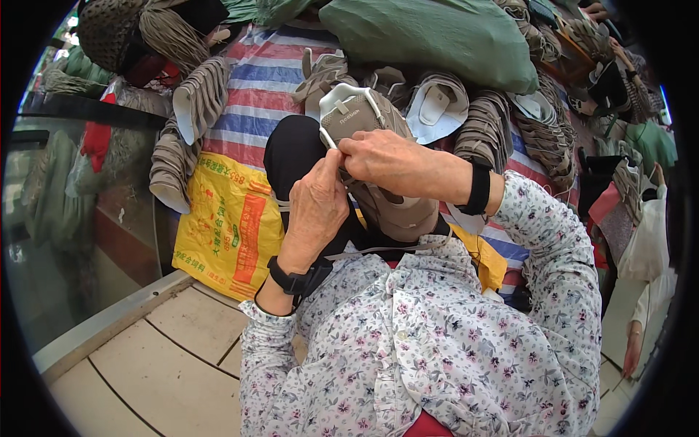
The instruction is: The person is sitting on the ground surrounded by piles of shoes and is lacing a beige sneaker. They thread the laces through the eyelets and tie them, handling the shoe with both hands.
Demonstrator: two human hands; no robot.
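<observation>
A taupe shoe upper [397, 211] with a pale-edged tongue [350, 109] rests across my lap, tongue end pointing away. My right hand [397, 162] lies over it from the right, its fingers closed in a pinch on the upper's left edge. Against those fingertips press the closed thumb and fingers of my left hand [317, 200]; whatever small piece they pinch is hidden. A thin pale lace [386, 249] trails over my lap below the upper.
Stacked shoe uppers [484, 131] stand ahead on a striped sheet [251, 91], with another stack [200, 98] at left. A large green sack [437, 40] lies behind. Left are a yellow bag [226, 226] and a glass panel [87, 211]. Other people sit far right.
</observation>
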